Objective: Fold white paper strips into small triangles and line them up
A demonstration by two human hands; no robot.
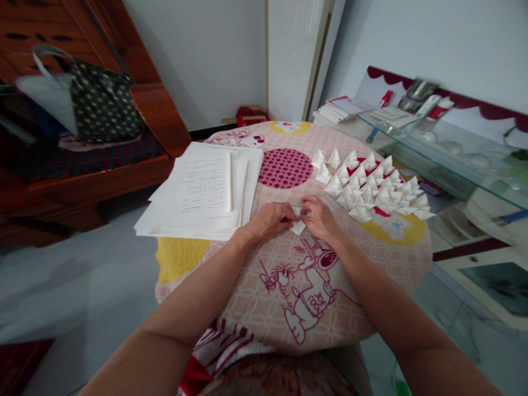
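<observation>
Paper (298, 226), pink tablecloth (256, 316) (cartoon-printed), glass shelf (462, 166)

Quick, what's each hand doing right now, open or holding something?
Left hand: curled at the left side of the folded paper; pinching or pressing, can't tell.
Right hand: closed on the paper's right side.

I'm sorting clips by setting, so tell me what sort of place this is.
Probably a living room at home: there's a wooden seat with a bag on it, and a cartoon-patterned tablecloth.
</observation>
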